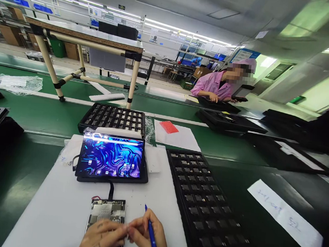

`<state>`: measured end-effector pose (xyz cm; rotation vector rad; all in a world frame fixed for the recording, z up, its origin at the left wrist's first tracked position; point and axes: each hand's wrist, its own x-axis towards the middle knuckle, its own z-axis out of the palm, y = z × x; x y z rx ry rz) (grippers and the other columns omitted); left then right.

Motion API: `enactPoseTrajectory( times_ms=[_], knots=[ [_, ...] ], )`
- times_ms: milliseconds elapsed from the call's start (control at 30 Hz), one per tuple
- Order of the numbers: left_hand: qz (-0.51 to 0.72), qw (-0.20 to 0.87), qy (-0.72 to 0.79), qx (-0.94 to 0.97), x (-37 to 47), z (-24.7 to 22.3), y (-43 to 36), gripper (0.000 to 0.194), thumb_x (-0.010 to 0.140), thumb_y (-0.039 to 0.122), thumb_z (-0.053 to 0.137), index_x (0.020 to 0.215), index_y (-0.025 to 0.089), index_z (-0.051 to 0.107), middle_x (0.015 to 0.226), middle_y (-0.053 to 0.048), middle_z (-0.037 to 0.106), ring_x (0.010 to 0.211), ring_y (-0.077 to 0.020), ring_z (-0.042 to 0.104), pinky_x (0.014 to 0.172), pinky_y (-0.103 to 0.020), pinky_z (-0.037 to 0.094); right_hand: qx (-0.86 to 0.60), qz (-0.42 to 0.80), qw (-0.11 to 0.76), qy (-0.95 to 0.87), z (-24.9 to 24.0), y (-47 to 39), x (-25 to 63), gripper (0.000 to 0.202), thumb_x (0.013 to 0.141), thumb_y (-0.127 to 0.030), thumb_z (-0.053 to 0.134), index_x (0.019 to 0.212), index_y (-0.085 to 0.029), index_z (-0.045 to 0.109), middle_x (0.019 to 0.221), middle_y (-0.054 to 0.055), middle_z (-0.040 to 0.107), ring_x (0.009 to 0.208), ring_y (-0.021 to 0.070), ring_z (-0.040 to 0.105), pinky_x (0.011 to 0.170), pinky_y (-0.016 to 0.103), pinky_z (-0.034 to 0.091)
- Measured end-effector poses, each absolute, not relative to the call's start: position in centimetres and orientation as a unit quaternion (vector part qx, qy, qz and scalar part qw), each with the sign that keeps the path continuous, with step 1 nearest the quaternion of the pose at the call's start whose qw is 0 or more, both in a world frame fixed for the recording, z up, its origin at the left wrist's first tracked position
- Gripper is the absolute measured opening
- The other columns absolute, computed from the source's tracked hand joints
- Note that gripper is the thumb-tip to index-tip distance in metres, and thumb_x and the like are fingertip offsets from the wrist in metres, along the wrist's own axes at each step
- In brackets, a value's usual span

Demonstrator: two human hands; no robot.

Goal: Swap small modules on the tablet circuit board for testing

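My left hand (102,238) lies over the lower part of an opened device (106,210) with bare circuitry, its thumb and forefinger pinched at the right edge. What they pinch is too small to make out. My right hand (150,236) meets those fingertips and holds a blue pen (153,242) slanting between its fingers. A black ribbon cable (111,191) runs from the device up to a lit tablet (111,157) with a blue swirl screen, propped on a black stand. Both rest on a white foam sheet (48,205).
Right of the foam is a black tray (189,188) of small parts; another tray (112,119) sits behind the tablet. A red card (169,127) lies on white paper (185,137). A labelled paper strip (286,218) is at right. A person (214,85) in pink works across the line.
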<state>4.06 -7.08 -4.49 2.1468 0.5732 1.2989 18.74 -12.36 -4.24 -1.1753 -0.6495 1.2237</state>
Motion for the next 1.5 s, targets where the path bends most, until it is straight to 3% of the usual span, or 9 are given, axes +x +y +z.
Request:
enactPoseTrajectory(
  times_ms=[67, 133, 233, 367, 500, 667, 833, 1233, 1500],
  knots=[
    [0.428, 0.239, 0.206, 0.847, 3.4, -4.6, -5.6, 0.031, 0.096, 0.024, 0.044, 0.126, 0.025, 0.051, 0.101, -0.006, 0.069, 0.097, -0.0156, 0.063, 0.084, -0.024, 0.052, -0.561, 0.459, 0.618, -0.303, -5.2, -11.8, 19.1, 0.051, 0.067, -0.051, 0.077, 0.065, -0.022, 0.035, 0.072, 0.007, 0.069, 0.064, 0.0189, 0.064, 0.062, 0.030, 0.052],
    [0.390, 0.194, 0.212, 0.875, 2.9, -4.6, -4.3, 0.027, 0.096, 0.024, 0.043, 0.119, 0.022, 0.056, 0.106, -0.007, 0.067, 0.100, -0.0156, 0.062, 0.086, -0.022, 0.052, -0.614, 0.374, 0.624, -0.307, -6.5, -11.3, 19.2, 0.048, 0.070, -0.053, 0.073, 0.065, -0.023, 0.037, 0.080, 0.009, 0.069, 0.075, 0.0225, 0.066, 0.071, 0.035, 0.052],
    [0.372, 0.150, 0.253, 0.881, 2.7, -4.8, -3.1, 0.023, 0.096, 0.026, 0.041, 0.105, 0.021, 0.062, 0.089, -0.005, 0.067, 0.080, -0.0138, 0.065, 0.070, -0.021, 0.055, -0.658, 0.298, 0.617, -0.311, -8.3, -10.8, 18.8, 0.042, 0.077, -0.051, 0.067, 0.065, -0.023, 0.038, 0.088, 0.011, 0.069, 0.082, 0.0243, 0.065, 0.077, 0.036, 0.050],
    [0.356, 0.122, 0.280, 0.883, 2.9, -5.1, -3.2, 0.024, 0.096, 0.029, 0.041, 0.096, 0.021, 0.064, 0.079, -0.004, 0.063, 0.069, -0.0158, 0.062, 0.061, -0.026, 0.054, -0.705, 0.241, 0.554, -0.372, -9.0, -10.8, 18.3, 0.033, 0.084, -0.052, 0.057, 0.073, -0.021, 0.053, 0.074, 0.008, 0.065, 0.068, 0.0217, 0.061, 0.063, 0.031, 0.047],
    [0.362, 0.115, 0.279, 0.882, 2.9, -5.2, -3.4, 0.024, 0.096, 0.029, 0.041, 0.096, 0.020, 0.064, 0.079, -0.005, 0.063, 0.069, -0.0158, 0.062, 0.060, -0.026, 0.053, -0.724, 0.245, 0.512, -0.391, -7.9, -10.9, 18.4, 0.043, 0.084, -0.060, 0.053, 0.080, -0.018, 0.063, 0.063, 0.005, 0.059, 0.054, 0.0192, 0.053, 0.055, 0.030, 0.044],
    [0.350, 0.137, 0.284, 0.882, 2.8, -5.4, -3.5, 0.023, 0.096, 0.027, 0.041, 0.100, 0.021, 0.063, 0.083, -0.004, 0.062, 0.073, -0.0158, 0.060, 0.066, -0.027, 0.052, -0.729, 0.248, 0.501, -0.395, -7.0, -10.9, 18.6, 0.048, 0.082, -0.064, 0.051, 0.078, -0.018, 0.065, 0.060, 0.004, 0.056, 0.053, 0.0191, 0.053, 0.054, 0.030, 0.045],
    [0.340, 0.159, 0.292, 0.880, 2.7, -5.6, -3.7, 0.021, 0.095, 0.025, 0.042, 0.101, 0.021, 0.063, 0.086, -0.005, 0.061, 0.075, -0.0166, 0.059, 0.067, -0.028, 0.050, -0.728, 0.256, 0.502, -0.391, -6.7, -10.9, 18.5, 0.049, 0.084, -0.064, 0.049, 0.079, -0.017, 0.064, 0.066, 0.008, 0.062, 0.053, 0.0195, 0.054, 0.053, 0.030, 0.045],
    [0.321, 0.178, 0.293, 0.883, 2.5, -6.2, -3.9, 0.020, 0.094, 0.018, 0.044, 0.105, 0.020, 0.060, 0.090, -0.005, 0.058, 0.079, -0.0169, 0.055, 0.071, -0.030, 0.046, -0.722, 0.250, 0.503, -0.403, -6.7, -10.8, 18.6, 0.020, 0.084, -0.036, 0.054, 0.077, -0.018, 0.061, 0.068, 0.007, 0.064, 0.056, 0.0198, 0.059, 0.057, 0.029, 0.048],
    [0.308, 0.179, 0.265, 0.896, 2.3, -6.4, -3.8, 0.025, 0.095, 0.016, 0.039, 0.112, 0.021, 0.057, 0.091, -0.006, 0.054, 0.080, -0.0175, 0.052, 0.068, -0.029, 0.046, -0.713, 0.247, 0.516, -0.406, -6.5, -10.6, 18.5, 0.013, 0.081, -0.029, 0.054, 0.074, -0.019, 0.060, 0.068, 0.004, 0.065, 0.061, 0.0187, 0.063, 0.059, 0.026, 0.049]
  ],
)
